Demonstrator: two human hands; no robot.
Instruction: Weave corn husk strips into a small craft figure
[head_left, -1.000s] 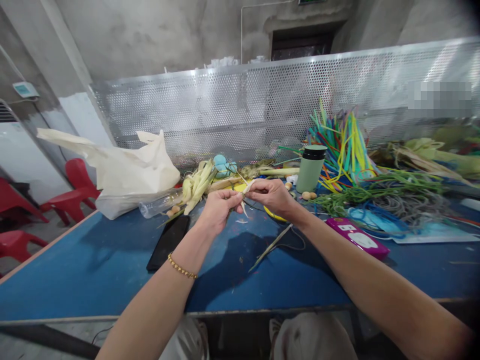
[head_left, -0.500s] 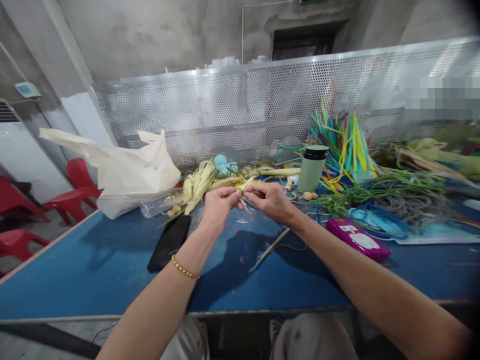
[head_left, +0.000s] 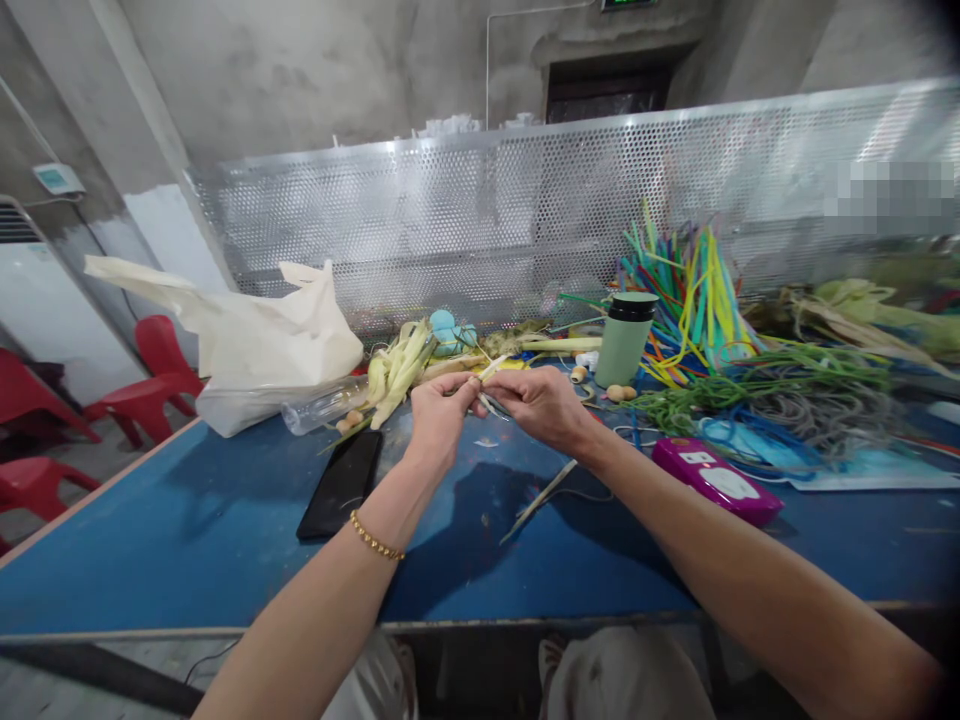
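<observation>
Both hands meet above the middle of the table, pinching a pale strip of corn husk (head_left: 493, 366). My left hand (head_left: 441, 410) grips it between thumb and fingers, a gold bead bracelet on that wrist. Close against it, my right hand (head_left: 546, 402) also pinches the husk, its fingertips nearly touching the left ones. The tips partly hide what is held. Behind my left hand lies a bundle of corn husks (head_left: 401, 368). A loose narrow husk strip (head_left: 536, 503) rests on the blue table (head_left: 465, 580) below my right wrist.
A black phone (head_left: 341, 487), clear plastic bottle (head_left: 319, 408) and white bag (head_left: 270, 335) stand left. To the right are a green tumbler (head_left: 626, 342), small wooden balls (head_left: 619, 392), a magenta box (head_left: 716, 482), green cords (head_left: 690, 405) and colourful pipe cleaners (head_left: 694, 300). A perforated metal screen (head_left: 450, 225) runs behind.
Both hands stay together on the husk with only small finger movements. The husk end below the fingers has shifted slightly. The view has moved a little.
</observation>
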